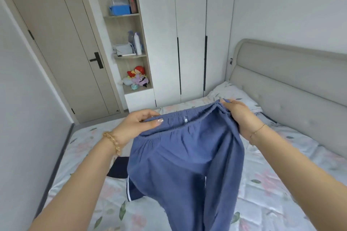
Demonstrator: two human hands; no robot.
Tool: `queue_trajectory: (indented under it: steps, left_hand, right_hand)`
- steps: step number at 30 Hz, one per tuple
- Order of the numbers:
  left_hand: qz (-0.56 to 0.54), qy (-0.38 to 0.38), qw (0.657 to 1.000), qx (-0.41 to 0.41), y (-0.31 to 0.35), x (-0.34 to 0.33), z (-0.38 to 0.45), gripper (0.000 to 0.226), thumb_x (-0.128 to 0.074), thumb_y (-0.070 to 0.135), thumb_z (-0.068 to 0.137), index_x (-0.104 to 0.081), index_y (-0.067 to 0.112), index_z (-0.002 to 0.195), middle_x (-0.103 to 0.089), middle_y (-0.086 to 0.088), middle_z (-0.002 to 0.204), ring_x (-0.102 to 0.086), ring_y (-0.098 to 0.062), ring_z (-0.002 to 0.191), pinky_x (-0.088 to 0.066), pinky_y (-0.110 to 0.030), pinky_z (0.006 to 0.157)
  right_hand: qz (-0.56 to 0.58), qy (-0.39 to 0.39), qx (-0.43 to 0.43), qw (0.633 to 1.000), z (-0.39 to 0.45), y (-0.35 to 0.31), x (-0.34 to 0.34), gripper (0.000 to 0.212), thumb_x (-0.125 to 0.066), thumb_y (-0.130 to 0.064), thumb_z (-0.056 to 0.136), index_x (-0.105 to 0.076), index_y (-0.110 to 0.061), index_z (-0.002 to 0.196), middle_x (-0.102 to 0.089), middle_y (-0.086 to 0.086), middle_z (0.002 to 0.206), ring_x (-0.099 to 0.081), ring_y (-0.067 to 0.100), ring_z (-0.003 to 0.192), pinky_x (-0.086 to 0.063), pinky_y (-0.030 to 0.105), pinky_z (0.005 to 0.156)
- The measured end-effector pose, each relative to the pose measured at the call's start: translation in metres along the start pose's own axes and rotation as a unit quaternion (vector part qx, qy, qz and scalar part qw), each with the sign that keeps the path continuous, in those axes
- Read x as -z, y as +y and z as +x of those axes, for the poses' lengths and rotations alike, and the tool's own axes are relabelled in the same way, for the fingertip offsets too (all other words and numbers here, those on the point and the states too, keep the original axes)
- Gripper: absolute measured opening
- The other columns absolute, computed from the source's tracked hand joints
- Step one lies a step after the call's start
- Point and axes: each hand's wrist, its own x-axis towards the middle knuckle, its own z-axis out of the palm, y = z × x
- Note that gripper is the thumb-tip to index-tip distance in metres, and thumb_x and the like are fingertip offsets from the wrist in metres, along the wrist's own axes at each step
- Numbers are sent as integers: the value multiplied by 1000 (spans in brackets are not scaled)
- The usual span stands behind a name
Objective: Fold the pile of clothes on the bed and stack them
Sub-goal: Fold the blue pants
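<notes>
Head view shows the blue trousers (180, 165) held up over the middle of the bed (272, 184), their lower legs running off the bottom of the frame, so how far they hang cannot be told. They cover most of a dark navy garment (120, 169) lying on the sheet beneath; only its left part and a white-striped edge show. The left hand (139, 124) pinches the waistband's left end, thumb on top, fingers curled under the cloth and hidden. The right hand (238, 114) grips the waistband's right end, bunching the elastic, fingertips buried in the folds. Both forearms reach forward, wrists raised, each with a bracelet. Towards the headboard (293, 80) a pillow (232, 93) lies partly behind the right hand.
</notes>
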Motion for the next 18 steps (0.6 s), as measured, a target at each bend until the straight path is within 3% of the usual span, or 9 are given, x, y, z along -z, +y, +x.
queue_trajectory:
  steps: [3, 5, 7, 9, 13, 16, 18]
  left_hand:
    - [-58, 14, 998, 14, 25, -13, 15, 13, -73, 30, 76, -73, 18, 81, -71, 0, 84, -65, -11, 76, -53, -20, 66]
    - [-52, 29, 998, 19, 37, -18, 25, 7, -74, 26, 79, -73, 20, 75, -71, 0, 82, -65, -11, 75, -52, -21, 68]
    - [-35, 35, 999, 17, 48, -21, 35, 8, -73, 21, 82, -75, 21, 75, -72, 2, 82, -65, -9, 76, -53, -19, 69]
    - [0, 30, 1000, 7, 56, -21, 44, 4, -74, 22, 82, -76, 20, 80, -74, 2, 84, -66, -8, 79, -54, -18, 73]
    - [104, 16, 994, -18, 62, -17, 57, 10, -76, 20, 82, -76, 13, 89, -73, -5, 97, -65, -10, 89, -50, -25, 88]
    - [170, 13, 985, -3, 53, -10, 69, 10, -77, 17, 81, -76, 13, 90, -73, -8, 99, -62, -13, 90, -50, -27, 88]
    - [227, 15, 974, 19, 43, -7, 79, 11, -77, 16, 81, -76, 15, 92, -71, -6, 99, -61, -15, 92, -50, -30, 89]
  right_hand:
    - [-126, -41, 52, 990, -1, -12, 30, 41, -59, -50, 91, -52, -15, 70, -46, 0, 54, -41, 15, 51, -36, 23, 50]
    - [-239, -89, 86, 963, -5, -19, 46, 58, -65, -74, 71, -44, -21, 60, -41, -5, 54, -38, 10, 51, -31, 22, 49]
    - [-390, -131, 91, 907, -8, -23, 55, 60, -68, -81, 59, -46, -25, 58, -45, -12, 54, -43, 4, 50, -34, 15, 50]
    - [-506, -130, 97, 847, -5, -23, 61, 56, -71, -76, 61, -50, -23, 62, -51, -14, 55, -46, 4, 53, -36, 19, 54]
    - [-610, -66, 132, 779, 6, -24, 67, 26, -60, -42, 85, -51, -22, 70, -62, -5, 73, -57, 19, 74, -40, 31, 62]
    - [-643, -8, 103, 759, 19, -28, 84, 15, -47, -26, 93, -55, -19, 82, -65, 5, 93, -54, 25, 84, -36, 32, 66]
    - [-634, 11, 78, 769, 29, -28, 99, 12, -49, -22, 92, -60, -22, 94, -65, 3, 104, -54, 22, 86, -38, 28, 66]
